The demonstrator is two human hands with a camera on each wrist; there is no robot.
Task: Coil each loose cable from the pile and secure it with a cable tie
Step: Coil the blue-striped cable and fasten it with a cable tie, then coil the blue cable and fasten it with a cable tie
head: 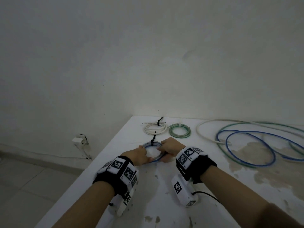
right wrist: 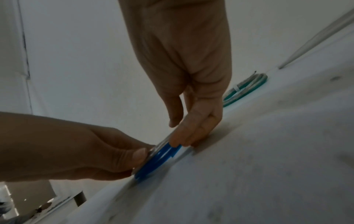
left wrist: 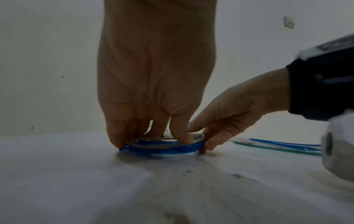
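Observation:
A small blue cable coil (head: 154, 159) lies on the white table (head: 158, 191), with a black cable tie (head: 153, 141) sticking up from its far side. My left hand (head: 141, 155) pinches the coil's left side between thumb and fingers. In the left wrist view the left hand (left wrist: 149, 136) presses down on the blue coil (left wrist: 164, 147). My right hand (head: 167, 150) grips the right side of the coil. In the right wrist view the right hand (right wrist: 189, 136) holds the far part of the blue coil (right wrist: 159, 159).
A tied white coil (head: 155, 128) and a tied green coil (head: 180, 130) lie behind the hands. Loose white, green and blue cables (head: 250, 145) sprawl at the right. The table's left edge drops to the floor; a wall socket (head: 80, 141) is beyond it.

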